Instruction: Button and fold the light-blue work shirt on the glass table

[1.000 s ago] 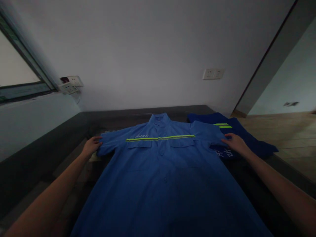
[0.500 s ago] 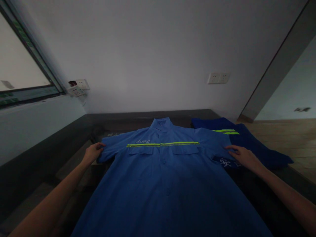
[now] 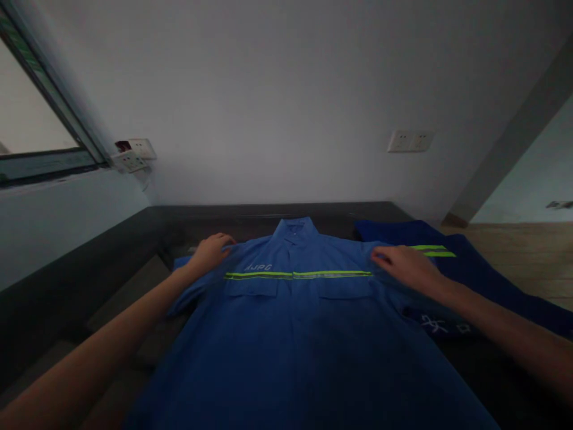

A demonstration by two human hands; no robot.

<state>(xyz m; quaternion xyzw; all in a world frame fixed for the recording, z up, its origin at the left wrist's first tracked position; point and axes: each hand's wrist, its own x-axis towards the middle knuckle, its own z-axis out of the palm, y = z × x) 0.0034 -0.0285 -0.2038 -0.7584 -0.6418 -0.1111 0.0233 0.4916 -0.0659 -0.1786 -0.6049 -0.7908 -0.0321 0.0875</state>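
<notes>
A: State of left hand (image 3: 210, 249)?
B: Partly curled at the left shoulder (image 3: 246, 251) of the blue shirt (image 3: 259, 334); grip on cloth cannot be determined.
A: Shirt position?
B: Spread between the hands, collar (image 3: 293, 232) far; 2 pocket flaps (image 3: 253, 288) visible.
A: Right hand (image 3: 398, 261)?
B: Partly curled at the right shoulder (image 3: 358, 251); grip cannot be determined. Dark blue garment (image 3: 483, 279) lies right, partly beneath the shirt.

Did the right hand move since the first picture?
Yes, the right hand moved left, toward the shirt collar: its fingertips were below the double wall socket; now they are below-left of it.
</notes>
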